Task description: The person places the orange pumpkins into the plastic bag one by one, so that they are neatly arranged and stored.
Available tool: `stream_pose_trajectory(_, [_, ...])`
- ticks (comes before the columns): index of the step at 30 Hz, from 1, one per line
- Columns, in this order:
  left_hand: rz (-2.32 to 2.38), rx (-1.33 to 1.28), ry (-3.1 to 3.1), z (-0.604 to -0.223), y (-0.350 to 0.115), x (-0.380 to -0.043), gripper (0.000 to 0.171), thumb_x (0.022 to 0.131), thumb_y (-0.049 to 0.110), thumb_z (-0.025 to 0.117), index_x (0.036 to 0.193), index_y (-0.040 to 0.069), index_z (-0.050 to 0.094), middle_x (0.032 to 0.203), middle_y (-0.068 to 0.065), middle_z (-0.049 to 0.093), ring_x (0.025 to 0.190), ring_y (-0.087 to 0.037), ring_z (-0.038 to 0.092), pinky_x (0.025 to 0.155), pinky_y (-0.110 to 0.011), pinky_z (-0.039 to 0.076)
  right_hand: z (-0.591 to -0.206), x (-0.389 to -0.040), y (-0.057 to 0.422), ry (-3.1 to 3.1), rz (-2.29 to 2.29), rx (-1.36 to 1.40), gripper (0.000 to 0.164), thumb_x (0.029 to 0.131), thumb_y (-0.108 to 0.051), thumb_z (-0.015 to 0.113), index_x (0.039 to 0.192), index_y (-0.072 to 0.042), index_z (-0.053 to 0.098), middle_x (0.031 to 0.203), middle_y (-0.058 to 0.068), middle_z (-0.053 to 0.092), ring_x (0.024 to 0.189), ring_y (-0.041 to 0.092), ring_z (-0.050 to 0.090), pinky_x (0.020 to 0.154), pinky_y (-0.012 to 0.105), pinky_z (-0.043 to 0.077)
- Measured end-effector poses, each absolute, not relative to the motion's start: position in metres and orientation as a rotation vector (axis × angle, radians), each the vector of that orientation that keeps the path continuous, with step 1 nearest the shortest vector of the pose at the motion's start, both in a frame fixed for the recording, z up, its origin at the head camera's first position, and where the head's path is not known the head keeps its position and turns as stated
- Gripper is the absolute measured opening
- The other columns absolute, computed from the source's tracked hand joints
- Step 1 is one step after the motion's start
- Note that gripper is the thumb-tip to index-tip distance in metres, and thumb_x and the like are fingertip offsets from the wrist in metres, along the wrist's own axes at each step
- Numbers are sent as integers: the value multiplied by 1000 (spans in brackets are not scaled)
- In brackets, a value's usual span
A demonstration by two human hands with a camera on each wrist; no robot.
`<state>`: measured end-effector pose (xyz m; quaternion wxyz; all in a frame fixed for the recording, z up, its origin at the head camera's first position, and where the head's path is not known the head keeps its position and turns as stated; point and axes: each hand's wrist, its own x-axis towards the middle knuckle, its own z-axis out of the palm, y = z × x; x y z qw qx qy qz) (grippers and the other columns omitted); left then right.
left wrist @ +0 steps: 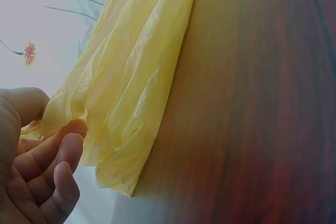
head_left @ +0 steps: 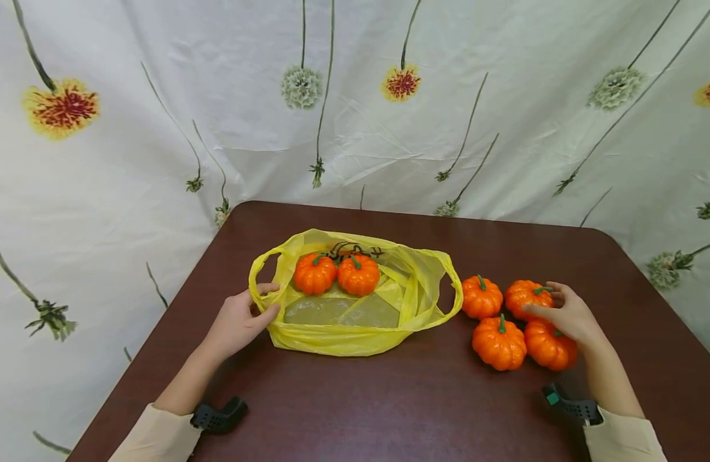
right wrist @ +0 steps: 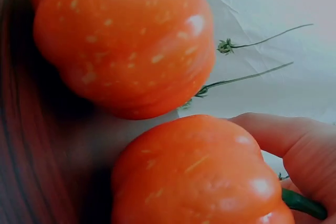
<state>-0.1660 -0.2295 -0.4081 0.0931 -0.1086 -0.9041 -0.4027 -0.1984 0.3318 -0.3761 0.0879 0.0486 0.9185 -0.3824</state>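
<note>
open bag [head_left: 343, 340], l fingers [head_left: 266, 315] @ rim [head_left: 280, 298]

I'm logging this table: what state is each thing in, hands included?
Yellow bag: open
Two pumpkins: inside bag, side by side
Four pumpkins: outside bag, on table
Left hand: pinching bag's edge
Right hand: around rear right pumpkin
Black wristbands: worn, both wrists

We are seeing orange pumpkins [head_left: 499, 347] with green stems [head_left: 502, 325], a yellow bag [head_left: 337, 340] bearing black print [head_left: 345, 252], a dark reddish-brown bench [head_left: 389, 404], cream sleeves [head_left: 160, 436] and a white cloth [head_left: 216, 70] patterned with red-and-yellow flowers [head_left: 401, 83].
</note>
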Motion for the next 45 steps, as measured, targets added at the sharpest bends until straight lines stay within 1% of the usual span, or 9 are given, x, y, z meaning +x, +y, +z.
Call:
stream_pose_trajectory(4, [-1193,-320,-2689,-408,-229,-167,37,91,15,66,124,0,62,84,-6,65,66,-17,51,59,-27,44,-380,-200,334,2716,-1133,122,96,89,-43,68,149,10,14,142,41,26,124,53,33,99,63,31])
stream_pose_trajectory(10, [-1193,-320,-2688,-409,-229,-167,37,90,15,66,124,0,62,84,-7,65,65,-18,51,59,-27,44,-384,-201,335,2674,-1234,52,101,88,-34,71,154,3,4,146,42,19,126,54,31,100,67,27])
stream_pose_trajectory(17, [-1188,-306,-2687,-410,-229,-167,38,90,14,67,124,-1,62,97,-12,69,71,-17,54,63,-27,46,-386,-202,334,2718,-1195,80,95,87,-40,71,152,3,16,144,40,27,126,52,34,99,64,30])
stream_pose_trajectory(21, [-1195,-301,-2692,-410,-229,-167,38,90,14,67,124,-1,62,96,-12,68,69,-18,54,62,-27,46,-387,-200,334,2775,-1166,127,94,86,-43,72,151,4,21,142,40,30,126,53,33,99,64,30])
stream_pose_trajectory(25, [-1201,-294,-2700,-408,-228,-166,38,90,15,67,125,0,62,96,-12,68,69,-18,53,62,-27,46,-387,-200,333,2844,-1167,160,92,86,-44,72,149,3,25,138,38,36,121,50,38,96,61,34])
stream_pose_trajectory(29, [-1202,-288,-2706,-408,-228,-166,38,90,15,67,125,-1,62,94,-12,68,68,-18,52,61,-27,45,-387,-199,331,2898,-1209,169,89,87,-43,71,149,2,26,136,36,39,118,47,42,93,58,36])
stream_pose_trajectory(37, [-1199,-289,-2704,-408,-228,-167,38,91,15,66,125,-1,62,99,-13,68,71,-19,53,63,-27,46,-382,-196,329,2932,-1309,214,86,90,-41,67,151,0,23,139,34,35,115,46,43,90,56,38])
stream_pose_trajectory(40, [-1198,-290,-2701,-408,-228,-166,38,91,15,66,125,-1,62,99,-13,68,71,-19,53,63,-27,46,-380,-196,328,2951,-1307,216,85,90,-41,67,151,-1,24,138,33,36,113,44,44,86,50,40])
stream_pose_trajectory(45, [-1182,-292,-2701,-409,-229,-166,38,90,15,66,125,0,62,99,-13,68,71,-19,53,63,-28,46,-375,-194,327,2965,-1330,224,85,89,-39,69,151,-2,25,139,33,35,111,42,44,74,27,42])
